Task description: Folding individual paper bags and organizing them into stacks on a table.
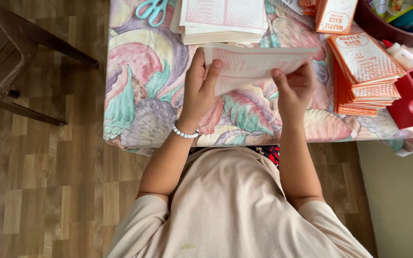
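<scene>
Both hands are holding one printed paper sheet [259, 64] just above the counter [144, 95], which is wearing a floral cloth; left hand [199, 88] is gripping the sheet's left edge, fingers [212, 71] closed over it; right hand [295, 88] is pinching the right edge, thumb on top; the sheet is looking folded or bending along its length, white with orange-red grid print; likely slip from here: the paper creasing crooked or sliding out of the light pinch, since it is floating unsupported; it could also be brushing the piles close by and knocking them askew; just behind the sheet, a flat stack of white-and-orange sheets [223, 21] is lying; right of the sheet, a fanned stack of orange pouches [364, 71], rectangular with white label panels; beyond that a red tape dispenser [409, 100] and a white glue bottle [400, 52]; far left behind the sheet, teal scissors [153, 10]; a brown chair [5, 52] is standing well left of the sheet
</scene>
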